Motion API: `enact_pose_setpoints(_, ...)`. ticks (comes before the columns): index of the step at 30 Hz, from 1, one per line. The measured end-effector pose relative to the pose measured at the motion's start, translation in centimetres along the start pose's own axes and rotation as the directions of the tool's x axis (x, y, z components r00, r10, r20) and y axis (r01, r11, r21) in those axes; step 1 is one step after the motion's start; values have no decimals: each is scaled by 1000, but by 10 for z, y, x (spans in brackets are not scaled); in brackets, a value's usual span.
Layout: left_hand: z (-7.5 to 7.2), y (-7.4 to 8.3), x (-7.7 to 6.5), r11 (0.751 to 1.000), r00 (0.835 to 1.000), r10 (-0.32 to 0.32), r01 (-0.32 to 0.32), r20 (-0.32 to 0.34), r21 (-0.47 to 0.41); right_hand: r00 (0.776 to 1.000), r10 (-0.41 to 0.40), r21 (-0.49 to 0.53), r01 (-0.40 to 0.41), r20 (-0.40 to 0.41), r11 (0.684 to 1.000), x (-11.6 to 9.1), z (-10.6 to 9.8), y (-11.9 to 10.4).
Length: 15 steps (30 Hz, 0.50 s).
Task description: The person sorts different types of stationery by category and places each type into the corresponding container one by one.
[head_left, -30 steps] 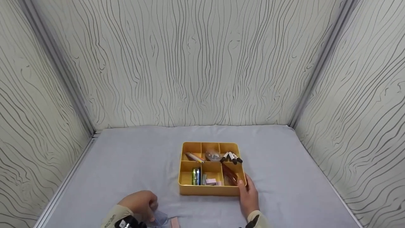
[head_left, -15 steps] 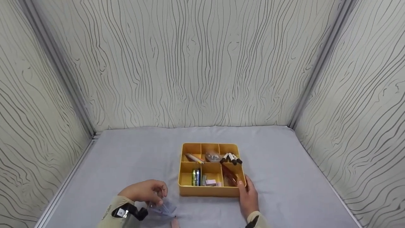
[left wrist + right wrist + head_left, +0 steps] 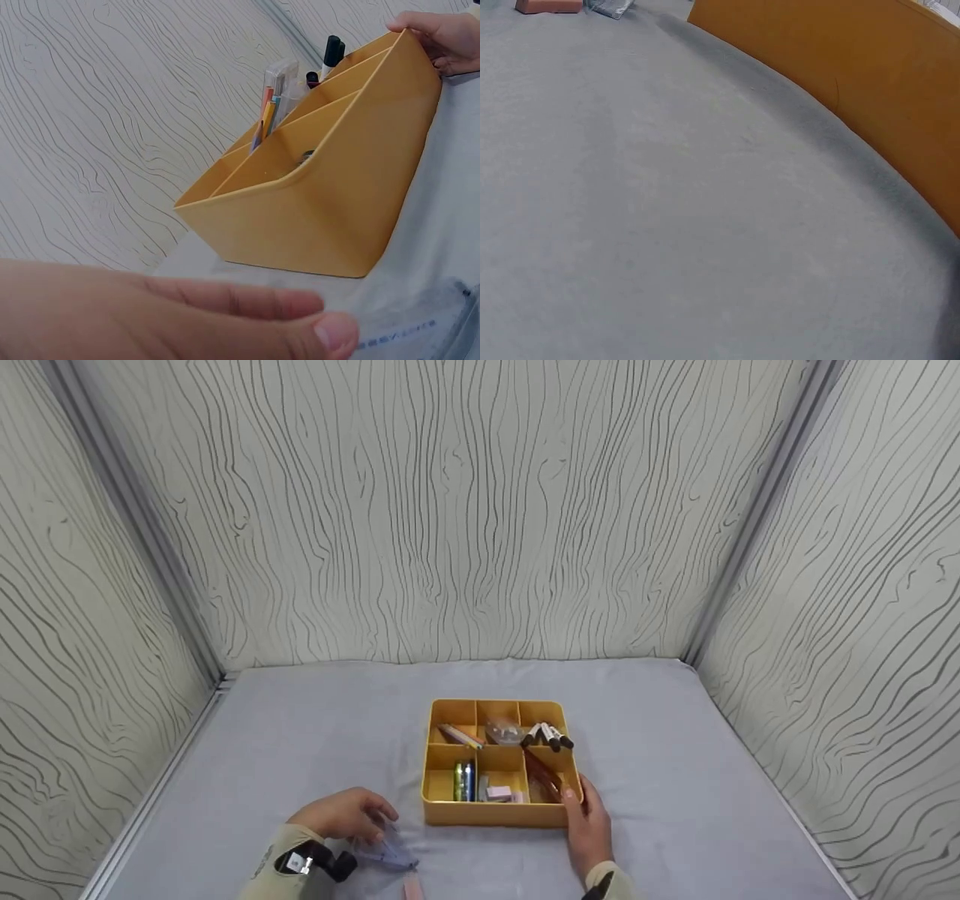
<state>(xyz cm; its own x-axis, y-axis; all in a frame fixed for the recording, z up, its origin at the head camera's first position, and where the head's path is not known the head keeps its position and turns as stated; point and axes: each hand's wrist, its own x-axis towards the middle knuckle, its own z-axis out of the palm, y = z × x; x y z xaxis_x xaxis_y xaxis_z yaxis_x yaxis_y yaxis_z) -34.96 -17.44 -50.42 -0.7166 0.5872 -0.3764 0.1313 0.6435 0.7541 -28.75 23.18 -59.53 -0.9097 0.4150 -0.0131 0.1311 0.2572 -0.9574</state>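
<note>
A yellow organizer box (image 3: 495, 813) with several compartments stands on the cloth-covered table. My right hand (image 3: 590, 829) grips its right front corner, thumb over the rim and fingers along the outer side. To the left of the box, my left hand (image 3: 346, 814) hovers at a clear plastic pouch (image 3: 386, 853) with blue print. In the left wrist view the thumb and fingers are nearly straight and apart from each other, and the pouch lies just beyond the thumb tip. A pink block (image 3: 412, 888) lies at the pouch's near end.
Inside the box are pencils (image 3: 461, 735), a clear round container (image 3: 505, 732), black-capped markers (image 3: 553, 735), green and blue batteries (image 3: 464, 781), a pink-white eraser (image 3: 499, 793) and a dark red item (image 3: 544, 774). Patterned panels enclose the table (image 3: 330, 720).
My left hand has moved up and to the right, with the pouch shifting right and partly over the pink block's far end. My right hand stays on the box.
</note>
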Motion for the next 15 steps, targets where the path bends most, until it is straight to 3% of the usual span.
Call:
enact_pose_setpoints(4, 0, 7, -3, 992, 996, -57, 64, -63, 113, 1000, 2, -5, -2, 1, 1000, 0, 0, 0)
enact_pose_setpoints(9, 0, 25, -9, 978, 991, -63, 85, -121, 190, 1000, 13, -3, -13, 7, 1000, -1, 0, -1)
enact_pose_setpoints(12, -4, 40, -11, 978, 994, -48, 67, -98, 199, 1000, 19, 0, -19, 7, 1000, -1, 0, -1)
enact_pose_setpoints(15, -10, 58, -6, 983, 999, 18, -12, -32, 183, 1000, 18, 1, -18, 4, 1000, 0, -1, -2)
